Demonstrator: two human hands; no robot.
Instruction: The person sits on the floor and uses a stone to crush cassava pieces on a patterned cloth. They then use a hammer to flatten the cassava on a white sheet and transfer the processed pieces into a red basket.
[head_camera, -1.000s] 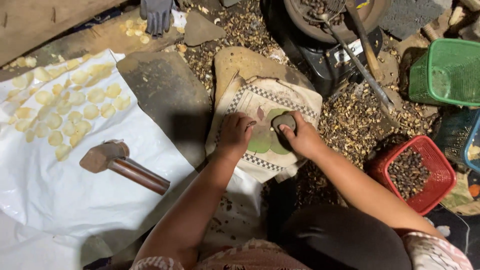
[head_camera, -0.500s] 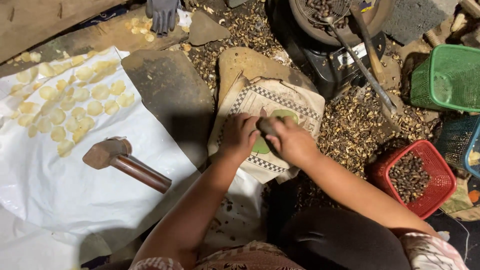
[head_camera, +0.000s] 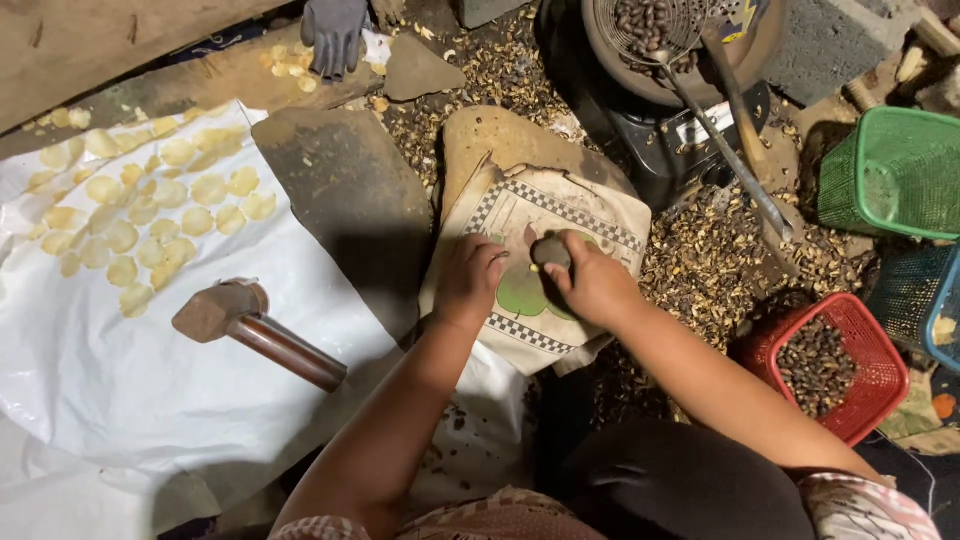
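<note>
Your right hand has its fingers clenched around a dark stone, held low over the printed sack draped across a flat rock. Your left hand rests beside it on the sack, fingers curled; you cannot tell whether they pinch anything. A hammer lies on the white sheet, well apart.

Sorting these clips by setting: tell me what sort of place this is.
Probably a ground-level workspace for cracking and flattening nuts or seeds. The right hand holds a dark stone over a cloth-covered slab, broken shells litter the ground, and pale flattened discs lie spread on a white sheet.
</note>
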